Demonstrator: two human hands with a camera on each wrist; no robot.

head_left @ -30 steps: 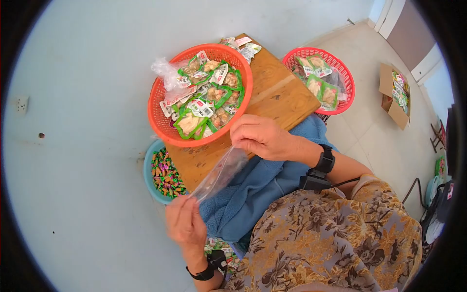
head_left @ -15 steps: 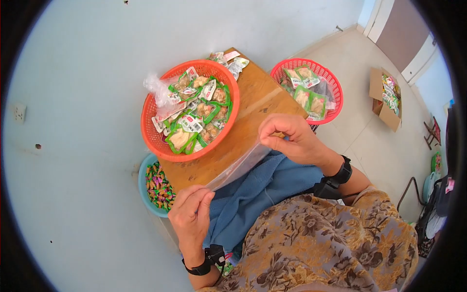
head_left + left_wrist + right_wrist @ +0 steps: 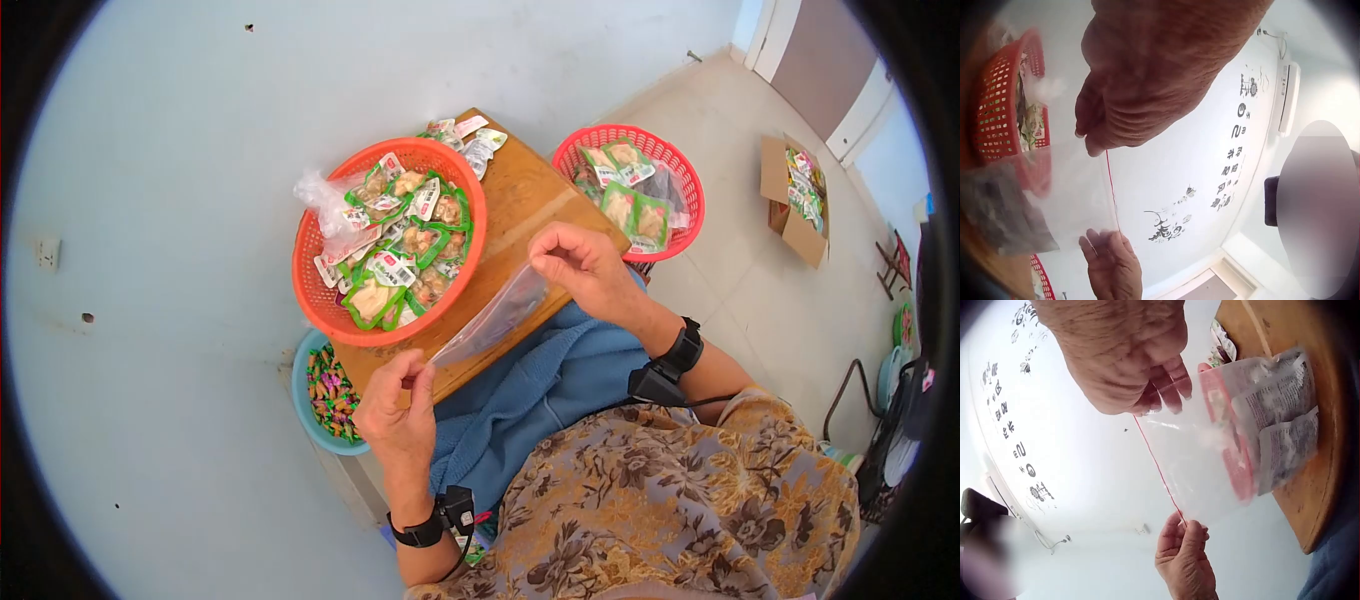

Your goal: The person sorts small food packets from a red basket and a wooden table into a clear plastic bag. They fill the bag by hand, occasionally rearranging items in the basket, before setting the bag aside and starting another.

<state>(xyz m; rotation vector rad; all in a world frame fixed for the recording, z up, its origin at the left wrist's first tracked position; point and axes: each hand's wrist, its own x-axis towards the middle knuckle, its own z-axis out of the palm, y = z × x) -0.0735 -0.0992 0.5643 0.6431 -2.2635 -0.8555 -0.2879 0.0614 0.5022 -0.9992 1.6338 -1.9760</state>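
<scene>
A clear zip-lock bag with a red line along its mouth is stretched between both hands over the table edge. At one top corner my left hand pinches it between thumb and fingers. The opposite corner is pinched by my right hand, higher and farther right. In the right wrist view, several printed packets lie in the bottom of the bag, their grey text sides showing. The red zip line runs straight from one hand to the other.
An orange basket of snack packets stands on the wooden table. Loose packets lie behind it. A red basket is beyond the table, a blue basin of wrapped candies at lower left. An open carton sits on the floor.
Both hands have moved right from the first frame, with the bag pulled between them. Since the middle frame, the left hand has risen slightly. The view has shifted a little.
</scene>
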